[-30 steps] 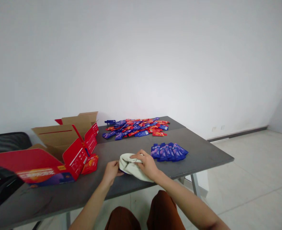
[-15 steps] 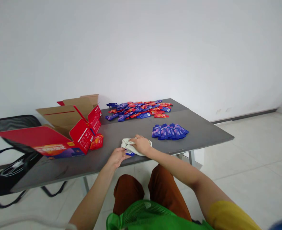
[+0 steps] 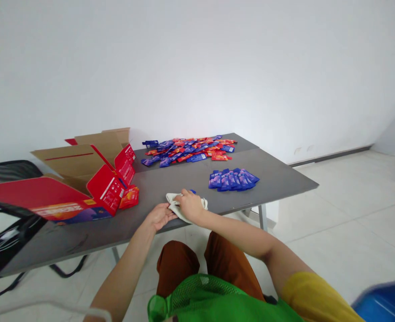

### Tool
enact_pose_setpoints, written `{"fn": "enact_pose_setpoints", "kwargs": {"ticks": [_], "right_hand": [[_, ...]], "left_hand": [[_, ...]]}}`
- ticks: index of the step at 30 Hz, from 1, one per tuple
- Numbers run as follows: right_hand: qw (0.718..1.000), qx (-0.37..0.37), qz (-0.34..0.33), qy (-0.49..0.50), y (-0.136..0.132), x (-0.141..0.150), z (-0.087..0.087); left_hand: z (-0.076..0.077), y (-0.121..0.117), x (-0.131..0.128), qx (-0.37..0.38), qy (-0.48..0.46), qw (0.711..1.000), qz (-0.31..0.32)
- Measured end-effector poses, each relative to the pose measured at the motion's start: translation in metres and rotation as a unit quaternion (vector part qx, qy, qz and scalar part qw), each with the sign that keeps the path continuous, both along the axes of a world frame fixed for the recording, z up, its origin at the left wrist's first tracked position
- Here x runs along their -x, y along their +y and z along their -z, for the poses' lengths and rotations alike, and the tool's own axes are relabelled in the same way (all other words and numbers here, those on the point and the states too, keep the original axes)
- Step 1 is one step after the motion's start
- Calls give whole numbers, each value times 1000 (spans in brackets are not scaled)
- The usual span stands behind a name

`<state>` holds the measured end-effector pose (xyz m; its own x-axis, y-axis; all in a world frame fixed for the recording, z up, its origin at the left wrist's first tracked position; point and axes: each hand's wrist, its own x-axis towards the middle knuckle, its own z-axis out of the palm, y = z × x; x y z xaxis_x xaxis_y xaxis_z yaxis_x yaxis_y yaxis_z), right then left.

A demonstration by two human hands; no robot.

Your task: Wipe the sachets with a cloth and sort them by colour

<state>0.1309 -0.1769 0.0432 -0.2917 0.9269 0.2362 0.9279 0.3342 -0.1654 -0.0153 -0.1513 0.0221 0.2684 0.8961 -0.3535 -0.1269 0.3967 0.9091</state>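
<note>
A crumpled cream cloth (image 3: pixel 172 200) lies bunched on the grey table (image 3: pixel 278 172), near its front edge. My right hand (image 3: pixel 190 205) is closed over the cloth from above, and my left hand (image 3: pixel 159 216) grips its left end. A small blue sachet corner (image 3: pixel 193 191) shows just beyond my right hand; the rest is hidden. Farther back lies a heap of red and blue sachets (image 3: pixel 187 152). A neat overlapping group of blue sachets (image 3: pixel 232 180) sits to the right of my hands.
An open cardboard carton with red printed flaps (image 3: pixel 93 156) stands at the table's left, with a red sachet (image 3: pixel 129 197) beside it. A black chair (image 3: pixel 6 172) stands behind it. A green mesh bag (image 3: pixel 204 299) lies on my lap, and a blue object (image 3: pixel 385 304) shows bottom right.
My view has shifted slightly left. The cloth is bunched tighter between my hands, which are closer together. A blue sachet corner now shows on the far side instead of the near side.
</note>
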Motion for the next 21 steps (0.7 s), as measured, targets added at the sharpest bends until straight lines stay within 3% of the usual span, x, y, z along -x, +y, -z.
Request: {"fn": "enact_pose_setpoints", "kwargs": {"ticks": [6, 14, 18, 21], "right_hand": [[998, 23, 50, 11, 29, -5, -9], [999, -26, -37, -23, 8, 0, 1], [998, -18, 43, -43, 26, -14, -3], [990, 6, 120, -68, 42, -31, -10]], "left_hand": [[3, -9, -4, 2, -47, 996, -76], [1, -9, 1, 17, -87, 993, -76], [-2, -20, -1, 0, -76, 990, -119], [-11, -33, 7, -5, -73, 993, -88]]}}
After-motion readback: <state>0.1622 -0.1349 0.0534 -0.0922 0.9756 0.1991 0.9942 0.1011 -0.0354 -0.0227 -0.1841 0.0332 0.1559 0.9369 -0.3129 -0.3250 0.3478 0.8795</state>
